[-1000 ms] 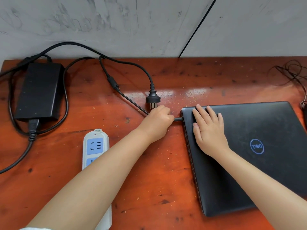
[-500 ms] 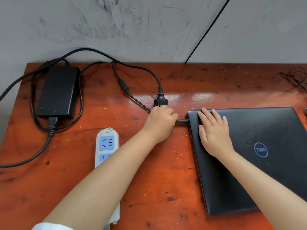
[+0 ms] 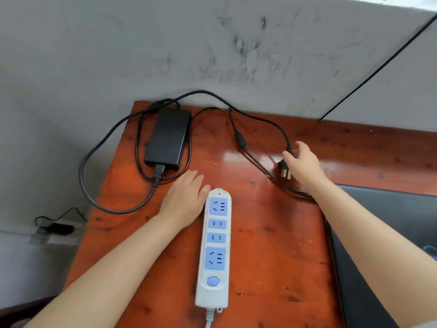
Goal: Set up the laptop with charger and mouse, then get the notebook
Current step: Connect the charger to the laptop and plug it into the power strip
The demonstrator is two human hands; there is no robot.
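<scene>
laptop: closed, dark lid up, at the right edge of the desk, partly cut off by the frame; the right forearm crosses over its near-left corner.
charger brick: black, flat on the desk near the far-left corner, just short of the wall.
charger cables: black; one loops off the left edge of the desk and back to the brick's near end, another arcs along the far edge toward the wall plug; a thinner lead runs across the desk toward the laptop's far-left corner, its end hidden under the right forearm.
wall plug: black, lying on the desk with its metal prongs pointing toward the near edge, touching or just under the right hand.
right hand: palm down over the plug, fingers spread and loosely curved; not closed on the plug, contact unclear.
power strip: white with blue sockets and a blue round button, lying lengthwise near the middle of the desk, its cord leaving at the near end; all sockets free.
left hand: flat on the desk, palm down, just left of the strip's far end, fingers together, thumb touching the strip's far corner.
floor at left: a small dark object with a thin wire, too blurred to name.
</scene>
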